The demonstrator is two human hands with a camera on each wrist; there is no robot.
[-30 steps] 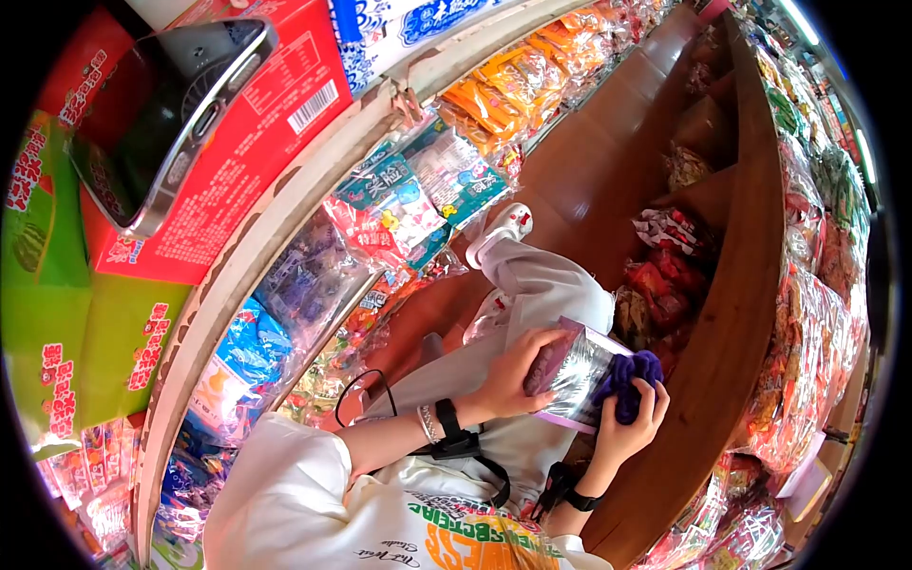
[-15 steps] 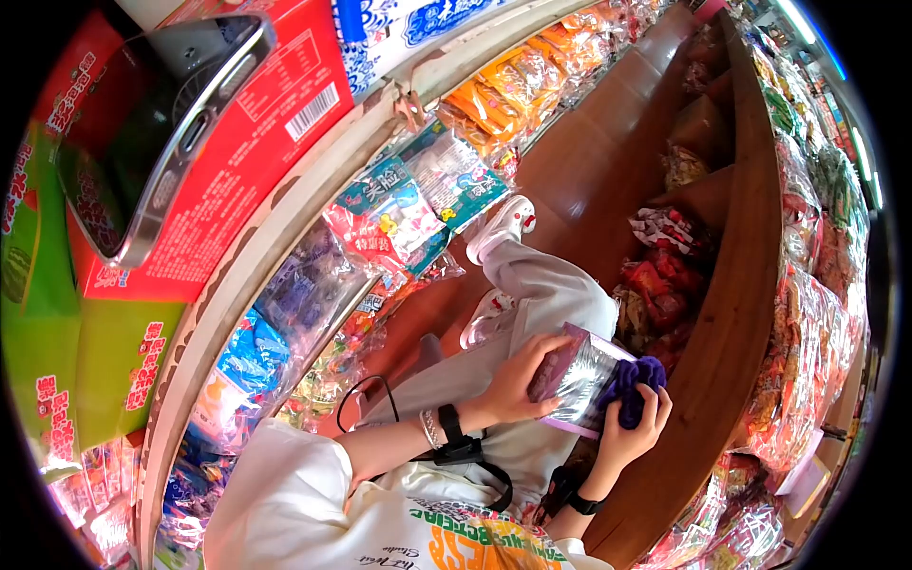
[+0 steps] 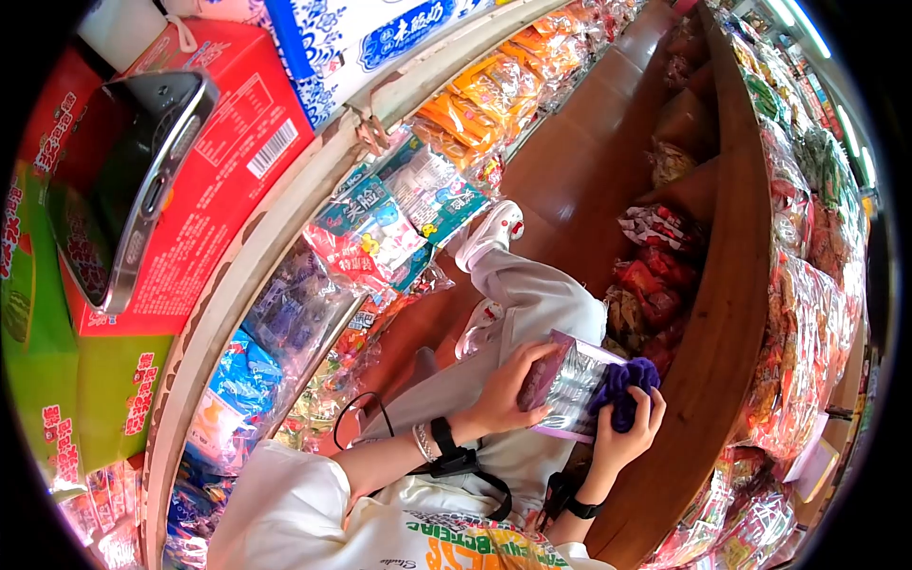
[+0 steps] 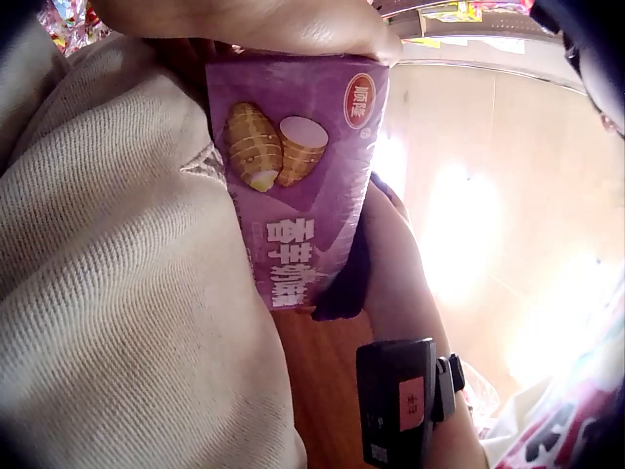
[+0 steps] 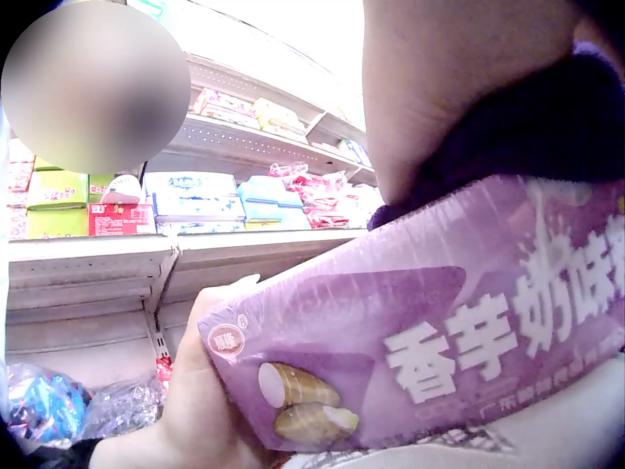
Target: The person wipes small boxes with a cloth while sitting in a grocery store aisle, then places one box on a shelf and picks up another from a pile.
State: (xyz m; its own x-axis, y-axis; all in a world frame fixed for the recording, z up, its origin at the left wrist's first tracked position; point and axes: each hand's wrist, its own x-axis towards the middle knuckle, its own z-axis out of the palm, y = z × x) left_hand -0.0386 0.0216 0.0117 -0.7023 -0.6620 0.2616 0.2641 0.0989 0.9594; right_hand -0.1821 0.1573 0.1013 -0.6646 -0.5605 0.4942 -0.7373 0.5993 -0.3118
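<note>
A purple carton (image 3: 573, 389) with taro pictures and clear, glossy wrap rests over the person's light trousers. My left hand (image 3: 513, 388) grips its left end, fingers along the upper edge and thumb on the near side. In the left wrist view the printed face of the carton (image 4: 293, 166) shows below that hand's fingers. My right hand (image 3: 629, 427) holds a bunched dark purple cloth (image 3: 617, 385) against the carton's right end. The right wrist view shows the cloth (image 5: 537, 127) lying along the carton's edge, partly under the hand.
A shelf edge (image 3: 237, 242) with bagged sweets (image 3: 370, 233) curves along the left. Above it, a phone (image 3: 157, 199) leans against a red box (image 3: 242, 133). On the right runs a wooden ledge (image 3: 727, 313), with packets (image 3: 655, 285) beneath and bagged goods (image 3: 798, 351) beyond.
The head view has turned slightly, so the shelves and boxes shift left. Both hands keep their hold on the carton and cloth, with only small movement of the cloth at the carton's end.
</note>
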